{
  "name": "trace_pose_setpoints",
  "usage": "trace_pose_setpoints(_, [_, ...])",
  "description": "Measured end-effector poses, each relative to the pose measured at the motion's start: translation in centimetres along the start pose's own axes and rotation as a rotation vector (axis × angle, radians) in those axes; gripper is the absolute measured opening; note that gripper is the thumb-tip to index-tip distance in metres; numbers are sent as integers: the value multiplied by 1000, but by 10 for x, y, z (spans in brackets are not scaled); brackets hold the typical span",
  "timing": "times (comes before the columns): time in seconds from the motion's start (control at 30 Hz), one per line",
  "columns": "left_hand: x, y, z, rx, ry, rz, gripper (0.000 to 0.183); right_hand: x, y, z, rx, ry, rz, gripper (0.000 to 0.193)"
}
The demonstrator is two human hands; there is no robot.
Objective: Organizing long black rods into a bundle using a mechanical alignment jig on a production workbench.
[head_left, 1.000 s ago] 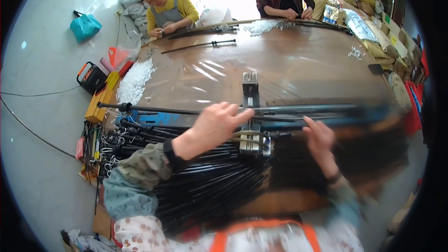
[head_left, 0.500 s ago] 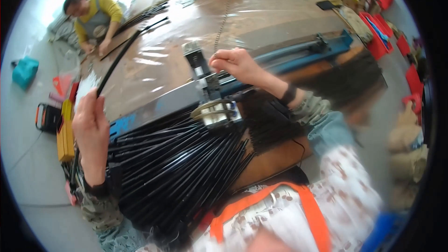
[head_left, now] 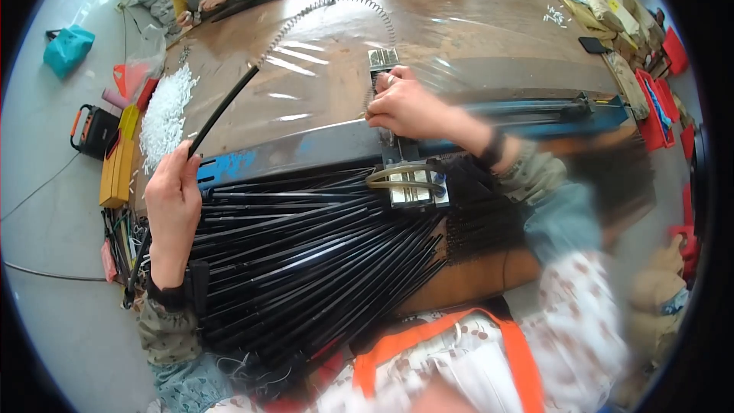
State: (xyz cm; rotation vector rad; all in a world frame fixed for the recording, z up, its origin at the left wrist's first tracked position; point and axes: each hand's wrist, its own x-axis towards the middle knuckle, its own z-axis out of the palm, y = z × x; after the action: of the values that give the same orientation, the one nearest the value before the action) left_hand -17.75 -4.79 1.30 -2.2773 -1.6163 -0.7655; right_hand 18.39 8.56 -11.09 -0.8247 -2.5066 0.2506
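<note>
1. A brown surface [head_left: 466, 27] spreads before me, crossed by a blue metal rail [head_left: 302, 147]; its near side carries a fan of black tubes [head_left: 306, 260], many ends buried.
2. One raised black tube [head_left: 223, 111] slants up from my left fingers [head_left: 189, 173], closed around it; its run behind the hand is unclear.
3. My right fingers [head_left: 386, 105] pinch a coil spring [head_left: 284, 29], the exact grip hidden.
4. That spring, stretching away half a second ago, now arches to the tube's tip, apparently lining up both; whether coils sit inside, I cannot tell.
</note>
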Motion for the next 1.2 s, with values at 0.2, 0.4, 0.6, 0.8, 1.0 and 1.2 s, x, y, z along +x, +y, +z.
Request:
trace_pose_setpoints(0.2, [14,-13,16,-33,-21,22,20,-47,21,-17,-433,381,-43,14])
trace_pose_setpoints(0.4, [33,9,72,-85,-274,95,14,-219,97,-105,-703,238,428,16])
trace_pose_setpoints(0.6, [65,76,193,-265,-296,315,12,-314,163,-125,-837,220,472,10])
trace_pose_setpoints(0.8, [50,70,194,-240,-333,221,26,-308,153,-110,-760,288,492,10])
trace_pose_setpoints(1.0, [48,70,201,-475,-282,103,24,-300,150,-107,-758,342,465,8])
trace_pose_setpoints(1.2, [49,69,204,-532,-250,145,21,-309,143,-117,-742,222,603,18])
